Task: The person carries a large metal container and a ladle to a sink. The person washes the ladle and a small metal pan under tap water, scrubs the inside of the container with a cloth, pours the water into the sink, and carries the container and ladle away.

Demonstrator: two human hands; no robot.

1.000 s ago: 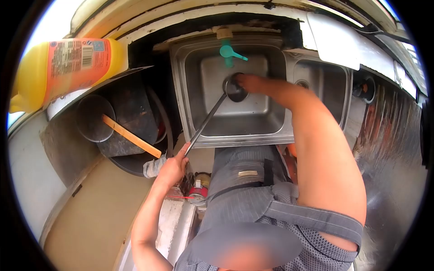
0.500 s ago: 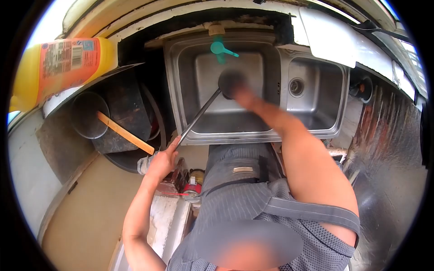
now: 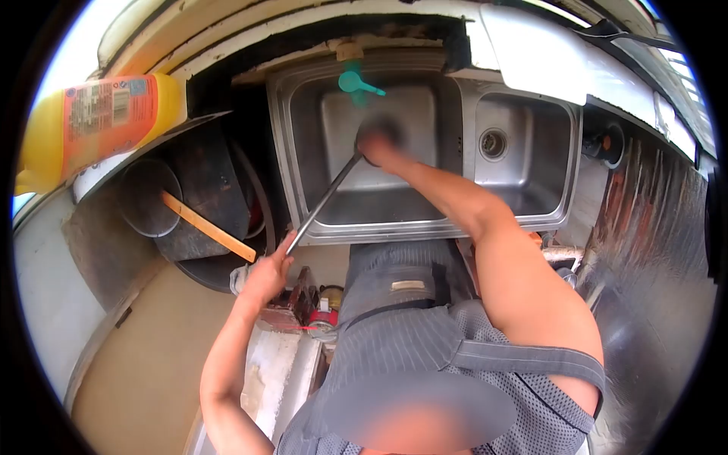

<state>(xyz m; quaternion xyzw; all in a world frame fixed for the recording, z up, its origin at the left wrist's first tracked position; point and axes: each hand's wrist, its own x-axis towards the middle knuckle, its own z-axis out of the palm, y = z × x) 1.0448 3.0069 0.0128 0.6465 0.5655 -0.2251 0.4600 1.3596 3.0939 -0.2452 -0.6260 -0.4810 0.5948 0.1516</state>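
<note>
A long metal handle (image 3: 326, 203) slants from my left hand up into the large sink basin (image 3: 341, 114); it looks like a ladle's. My left hand (image 3: 270, 277) is closed around its near end, by the front rim of the sink. The dark round head (image 3: 391, 125) at the far end is blurred, so its exact shape is unclear. My right hand (image 3: 381, 155) is at that head, inside the basin. Motion smears its fingers, and whether it holds a scrubber cannot be made out. A green tap (image 3: 351, 82) hangs over the back of the basin.
A smaller basin with a drain (image 3: 493, 143) adjoins on the right. A yellow bottle (image 3: 114, 121) with an orange label is at upper left. Below it, a wooden handle (image 3: 208, 227) sticks out of a round pot (image 3: 148, 205). A red can (image 3: 324, 317) stands beneath the sink front.
My right hand has moved slightly left and nearer the handle's junction with the dark head. My left hand keeps its hold. The whole view has shifted slightly.
</note>
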